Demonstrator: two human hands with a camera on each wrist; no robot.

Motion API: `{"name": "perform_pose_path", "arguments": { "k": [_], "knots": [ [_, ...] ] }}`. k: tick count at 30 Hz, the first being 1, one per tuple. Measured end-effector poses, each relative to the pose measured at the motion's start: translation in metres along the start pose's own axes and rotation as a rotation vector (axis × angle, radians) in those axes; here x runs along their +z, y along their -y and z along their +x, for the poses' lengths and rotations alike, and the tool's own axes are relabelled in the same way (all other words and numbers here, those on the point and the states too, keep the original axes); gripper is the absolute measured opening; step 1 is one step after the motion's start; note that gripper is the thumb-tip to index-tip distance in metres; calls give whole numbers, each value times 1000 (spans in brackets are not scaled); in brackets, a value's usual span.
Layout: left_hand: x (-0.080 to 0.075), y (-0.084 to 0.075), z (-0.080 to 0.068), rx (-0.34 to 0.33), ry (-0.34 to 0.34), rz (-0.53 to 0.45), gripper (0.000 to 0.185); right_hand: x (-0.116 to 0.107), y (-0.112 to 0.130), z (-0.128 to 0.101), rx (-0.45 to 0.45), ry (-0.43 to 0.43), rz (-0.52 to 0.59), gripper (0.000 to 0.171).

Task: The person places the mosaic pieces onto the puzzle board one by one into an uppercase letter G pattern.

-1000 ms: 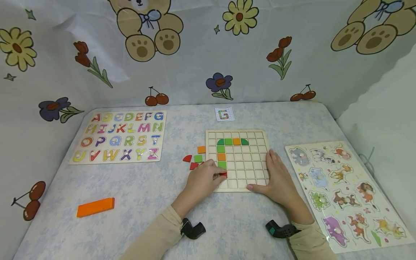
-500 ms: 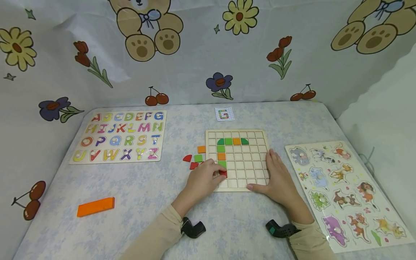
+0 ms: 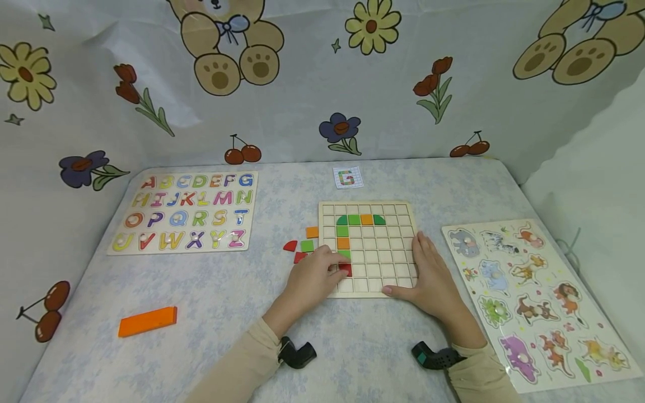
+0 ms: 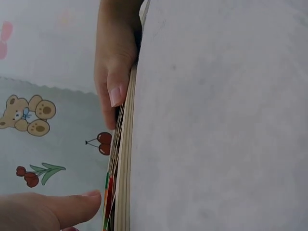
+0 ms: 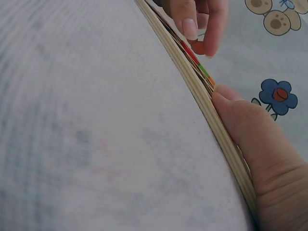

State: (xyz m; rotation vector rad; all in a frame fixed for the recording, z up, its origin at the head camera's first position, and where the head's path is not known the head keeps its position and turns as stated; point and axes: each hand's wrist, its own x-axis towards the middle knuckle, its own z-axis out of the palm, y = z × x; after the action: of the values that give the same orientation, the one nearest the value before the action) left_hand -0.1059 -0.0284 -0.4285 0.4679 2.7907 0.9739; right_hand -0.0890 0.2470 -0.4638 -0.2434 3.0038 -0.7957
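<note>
In the head view a wooden grid board (image 3: 380, 254) lies flat on the table, with green and orange tiles along its upper row and left column. My left hand (image 3: 313, 274) hovers over the board's lower left. Its thumb and index finger are parted, and a red square tile (image 3: 345, 270) sits in a cell just beyond their tips. The right wrist view shows that left hand (image 5: 202, 21) slightly above the board. My right hand (image 3: 433, 280) steadies the board's lower right corner, fingers straight along the right side and thumb (image 5: 255, 130) against the front edge.
Loose orange (image 3: 312, 232), green (image 3: 307, 245) and red (image 3: 290, 245) pieces lie left of the board. Behind it is a small pattern card (image 3: 348, 177). An alphabet puzzle (image 3: 183, 214), an orange block (image 3: 148, 322) and an animal puzzle (image 3: 536, 305) lie farther out.
My left thumb and index finger have parted from the red tile, which now shows more fully in its cell. My right hand has stayed at the board's corner.
</note>
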Motion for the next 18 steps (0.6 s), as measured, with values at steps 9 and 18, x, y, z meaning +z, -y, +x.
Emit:
{"name": "perform_pose_path", "arguments": {
  "k": [9, 18],
  "knots": [
    [-29, 29, 7, -231, -105, 95, 37, 0, -1, 1, -8, -5, -8, 139],
    [-40, 38, 11, -284, -91, 95, 31, 1, -1, 0, -5, -4, 3, 139]
  ]
}}
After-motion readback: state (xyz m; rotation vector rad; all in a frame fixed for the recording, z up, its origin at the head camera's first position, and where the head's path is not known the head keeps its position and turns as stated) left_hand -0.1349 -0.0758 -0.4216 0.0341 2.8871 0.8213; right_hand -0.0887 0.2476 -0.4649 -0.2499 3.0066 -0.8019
